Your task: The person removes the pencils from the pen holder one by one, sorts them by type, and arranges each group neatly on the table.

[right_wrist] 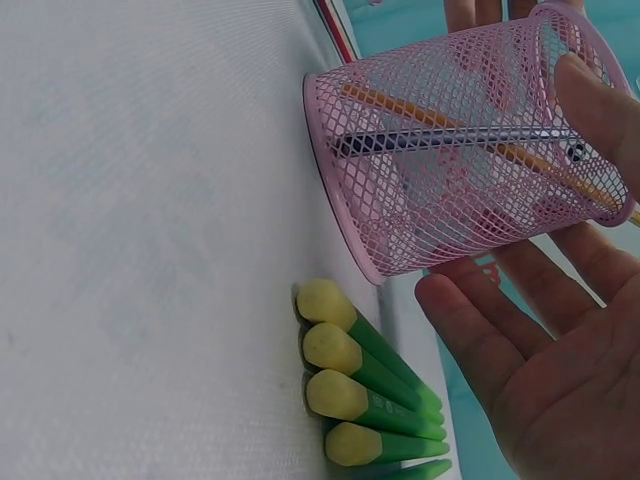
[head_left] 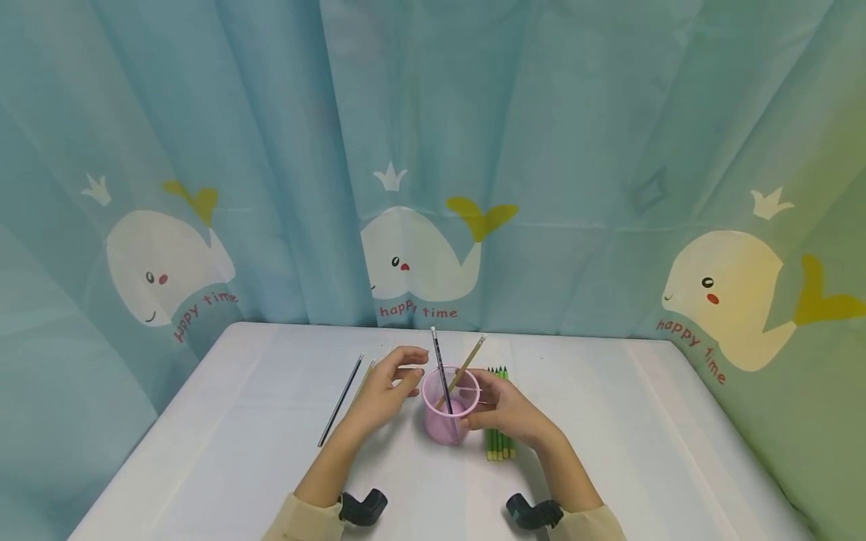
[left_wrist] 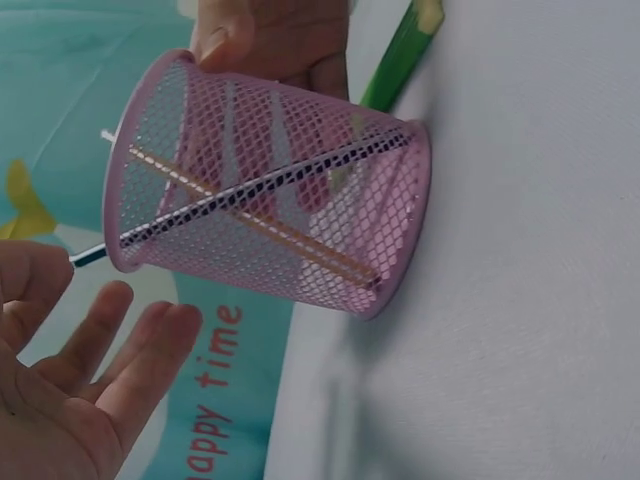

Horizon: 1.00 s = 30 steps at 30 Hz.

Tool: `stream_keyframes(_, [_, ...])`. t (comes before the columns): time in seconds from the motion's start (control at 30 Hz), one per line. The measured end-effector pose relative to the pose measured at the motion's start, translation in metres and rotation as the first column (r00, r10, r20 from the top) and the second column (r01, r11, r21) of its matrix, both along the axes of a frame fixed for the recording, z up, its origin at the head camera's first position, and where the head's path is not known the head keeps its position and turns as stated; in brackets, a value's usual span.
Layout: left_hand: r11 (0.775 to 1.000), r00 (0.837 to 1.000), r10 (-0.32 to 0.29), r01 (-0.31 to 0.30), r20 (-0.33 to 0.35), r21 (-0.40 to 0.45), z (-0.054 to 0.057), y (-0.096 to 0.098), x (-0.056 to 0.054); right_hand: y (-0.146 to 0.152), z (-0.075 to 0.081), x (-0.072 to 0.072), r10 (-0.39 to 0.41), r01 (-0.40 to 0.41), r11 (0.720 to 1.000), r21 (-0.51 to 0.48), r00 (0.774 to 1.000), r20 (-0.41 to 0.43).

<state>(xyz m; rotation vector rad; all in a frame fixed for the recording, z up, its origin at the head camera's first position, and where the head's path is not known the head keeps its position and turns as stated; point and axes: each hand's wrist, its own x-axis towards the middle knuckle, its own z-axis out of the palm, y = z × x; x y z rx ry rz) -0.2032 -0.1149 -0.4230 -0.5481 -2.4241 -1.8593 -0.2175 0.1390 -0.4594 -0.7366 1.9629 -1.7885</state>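
A pink mesh pencil cup [head_left: 443, 431] stands on the table with a dark patterned pencil [head_left: 437, 353] and a gold-coloured pencil [head_left: 472, 355] leaning crosswise inside. My right hand [head_left: 510, 412] holds the cup from the right, thumb on the near side and fingers round the far side. To the left of the cup is my left hand [head_left: 384, 389], its fingers loosely bent and nothing in them. In the left wrist view, the left fingertips [left_wrist: 178, 325] appear close to the cup's rim and the dark pencil's end.
Several green pencils [head_left: 501, 446] lie side by side under and beside my right hand. Left of my left hand lie a dark pencil [head_left: 340, 402] and a gold-coloured one [head_left: 366, 377], partly hidden by that hand. A blue curtain [head_left: 575, 150] hangs behind the white table [head_left: 223, 451].
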Motion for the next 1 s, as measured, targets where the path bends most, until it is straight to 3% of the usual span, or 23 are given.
stream_keyframes(0.2, [0.999,0.999,-0.049,0.049,-0.007,-0.012,-0.0053,-0.0003,-0.001,-0.0008,-0.0009,-0.0008,-0.002,0.002,1.0,0.004,1.0,-0.002])
stream_keyframes(0.47, [0.984,0.984,-0.169,0.166,-0.049,-0.07,-0.0082,0.0028,0.0003,-0.0012,-0.0003,0.0011,-0.022,0.022,0.999,0.04,1.0,-0.002])
stream_keyframes(0.73, [0.981,0.989,-0.143,0.136,-0.043,-0.138,-0.0083,0.0071,0.0026,-0.0012,0.0008,0.0004,-0.019,0.02,0.999,0.042,1.0,-0.015])
stream_keyframes(1.0, [0.98,0.991,-0.131,0.127,-0.02,-0.154,-0.0104,0.0085,0.0042,-0.001,0.001,0.0018,-0.022,0.022,0.999,0.033,1.0,-0.004])
